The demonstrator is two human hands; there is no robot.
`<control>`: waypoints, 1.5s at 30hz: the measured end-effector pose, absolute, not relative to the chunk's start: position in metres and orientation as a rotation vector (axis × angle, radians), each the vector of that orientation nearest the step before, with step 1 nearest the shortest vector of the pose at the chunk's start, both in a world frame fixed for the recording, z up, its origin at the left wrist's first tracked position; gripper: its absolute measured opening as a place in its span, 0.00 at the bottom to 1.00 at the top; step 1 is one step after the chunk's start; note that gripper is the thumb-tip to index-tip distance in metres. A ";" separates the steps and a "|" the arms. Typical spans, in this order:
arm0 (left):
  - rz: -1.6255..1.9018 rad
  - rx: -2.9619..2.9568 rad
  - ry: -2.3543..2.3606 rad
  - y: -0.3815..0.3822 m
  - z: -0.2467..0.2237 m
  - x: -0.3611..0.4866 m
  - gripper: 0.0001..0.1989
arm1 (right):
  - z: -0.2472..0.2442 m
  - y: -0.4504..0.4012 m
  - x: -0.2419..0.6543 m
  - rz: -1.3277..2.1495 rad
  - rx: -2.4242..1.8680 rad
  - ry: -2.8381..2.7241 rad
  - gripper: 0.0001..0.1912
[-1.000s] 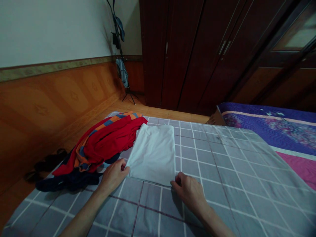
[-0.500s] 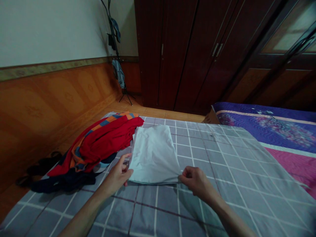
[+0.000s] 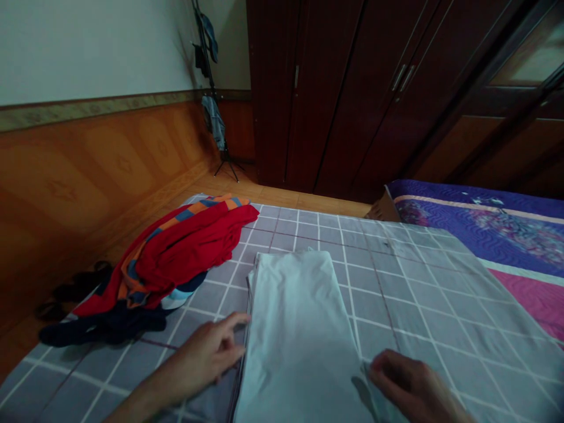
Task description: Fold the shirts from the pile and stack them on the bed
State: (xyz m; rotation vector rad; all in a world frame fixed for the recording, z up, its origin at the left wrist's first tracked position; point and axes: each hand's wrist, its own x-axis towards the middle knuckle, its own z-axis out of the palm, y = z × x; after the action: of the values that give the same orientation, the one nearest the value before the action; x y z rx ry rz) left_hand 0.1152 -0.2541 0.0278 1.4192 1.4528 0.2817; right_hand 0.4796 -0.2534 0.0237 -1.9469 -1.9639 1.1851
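Note:
A folded pale white garment (image 3: 299,335), its exact kind unclear, lies lengthwise in front of me; its near end runs out of the bottom of the view. My left hand (image 3: 207,355) rests beside its left edge, thumb and fingers apart, fingertips close to the layered edge. At the right edge, the thumb and fingers of my right hand (image 3: 409,382) are pinched together on the garment's side, and a small shadow falls on the fabric there.
A heap of red clothes (image 3: 189,247) with an orange-and-blue striped piece and dark navy cloth (image 3: 106,326) lies left on the grey checked bedspread (image 3: 396,282). A purple floral mattress (image 3: 493,217) is at right, a coat stand (image 3: 211,76) and dark wardrobe (image 3: 326,88) behind.
The garment has come toward me, its near end now out of view. Both hands have moved nearer and to the right; the left fingers have come off the garment's corner. My view has shifted slightly.

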 end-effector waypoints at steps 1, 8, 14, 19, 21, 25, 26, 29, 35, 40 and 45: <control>0.405 1.438 1.487 -0.238 0.028 0.113 0.22 | 0.028 -0.237 0.477 1.112 -1.922 -1.977 0.17; 0.657 1.754 1.942 -0.147 0.008 0.134 0.14 | 0.023 -0.105 0.453 0.880 -1.790 -1.847 0.18; 0.680 1.704 2.020 -0.140 -0.010 0.146 0.06 | -0.015 -0.064 0.446 0.903 -1.781 -1.710 0.20; 0.817 1.627 1.911 -0.135 -0.021 0.142 0.06 | -0.021 -0.073 0.445 0.866 -1.755 -1.687 0.22; 0.851 1.594 1.890 -0.134 -0.023 0.142 0.07 | -0.021 -0.074 0.446 0.908 -1.720 -1.675 0.23; 1.027 1.432 1.758 -0.133 -0.023 0.142 0.09 | -0.022 -0.071 0.445 0.947 -1.660 -1.630 0.23; 1.064 1.384 1.720 -0.134 -0.023 0.142 0.09 | -0.024 -0.071 0.445 0.948 -1.641 -1.618 0.23; 1.107 1.255 1.642 -0.134 -0.022 0.143 0.08 | -0.027 -0.070 0.444 0.964 -1.583 -1.592 0.23; 1.123 1.207 1.567 -0.130 -0.023 0.146 0.19 | -0.029 -0.074 0.442 0.931 -1.554 -1.634 0.23; 1.137 1.350 1.665 -0.129 -0.029 0.147 0.17 | -0.027 -0.077 0.439 0.936 -1.543 -1.580 0.24; 1.128 1.404 1.731 -0.132 -0.034 0.148 0.18 | -0.026 -0.078 0.438 1.015 -1.527 -1.493 0.25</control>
State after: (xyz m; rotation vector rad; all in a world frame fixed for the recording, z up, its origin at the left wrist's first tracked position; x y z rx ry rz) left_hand 0.1478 -0.1323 -0.0336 1.4037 1.7308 1.1276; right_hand 0.4382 -0.0776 -0.0259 -1.5267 -1.4933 1.0146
